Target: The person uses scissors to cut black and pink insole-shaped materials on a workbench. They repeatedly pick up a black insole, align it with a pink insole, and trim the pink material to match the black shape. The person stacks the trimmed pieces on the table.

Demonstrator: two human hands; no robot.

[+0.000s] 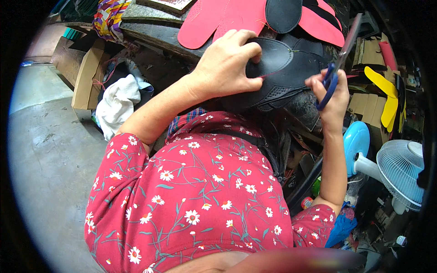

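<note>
White cloth (119, 103): beside cardboard box (86, 75)
Left hand (224, 67): thumb and fingers curled, gap between, at black oval's left end; can't tell if pinching
Black oval (275, 57): on black pieces (291, 79), bench edge, between hands
Right hand (335, 98): fingers closed round scissors (342, 59), blades pointing up
Yellow pieces (384, 93): far right, above fan (400, 168)
</note>
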